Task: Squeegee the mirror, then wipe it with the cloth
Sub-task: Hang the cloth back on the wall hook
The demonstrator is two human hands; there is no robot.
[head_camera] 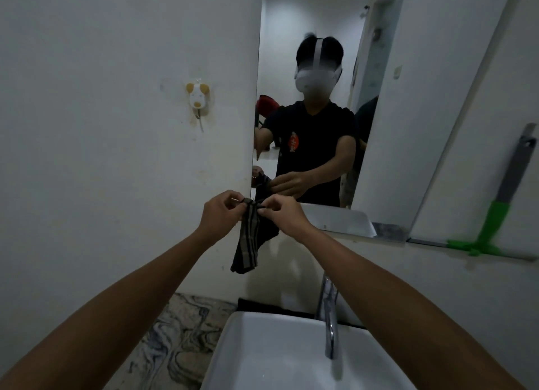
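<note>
We hold a dark striped cloth up in front of us with both hands, just below the lower left corner of the mirror. Our left hand pinches one end of the cloth's top edge between thumb and fingertips, and our right hand pinches the other end the same way, the two hands close together with only a short span of fabric between them. The rest of the cloth hangs down loosely from that pinched edge, bunched and folded on itself, its lower end dangling free above the white sink and to the left of the chrome faucet. The squeegee, with a grey handle and a green neck, leans against the wall at the far right, its blade resting along the narrow ledge that runs below the mirror; it is well apart from both hands. The mirror shows a person in a dark shirt holding the same cloth. On the white wall to the left hangs a small animal-shaped hook, and a marbled countertop lies beside the sink.
</note>
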